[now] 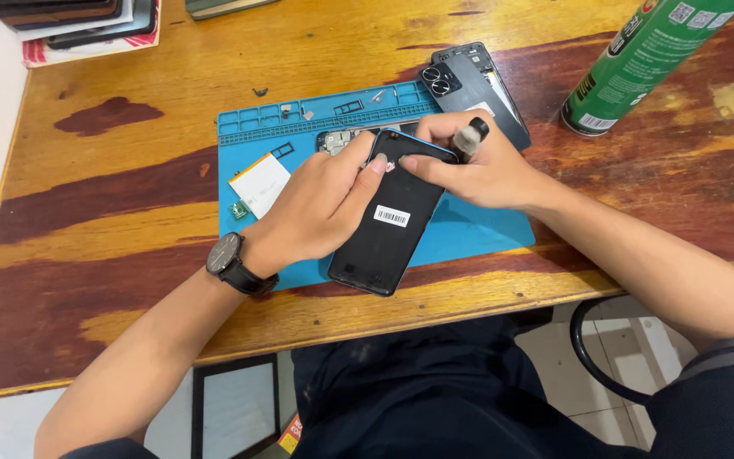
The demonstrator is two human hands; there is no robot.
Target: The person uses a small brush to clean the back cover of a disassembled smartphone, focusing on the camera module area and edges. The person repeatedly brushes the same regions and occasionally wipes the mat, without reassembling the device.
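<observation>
A green spray can (649, 59) is laid tilted at the far right of the wooden table (129, 195). A dark phone back cover (477, 85) is seen beyond the blue mat (486, 229). On the mat a white battery (259, 183) and a small green part (239, 211) are placed. Stacked devices (78, 21) are kept at the far left corner.

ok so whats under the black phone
The black phone lies on the blue repair mat, its lower end over the wooden table. Part of a circuit board peeks out at its top; the rest is covered.
</observation>
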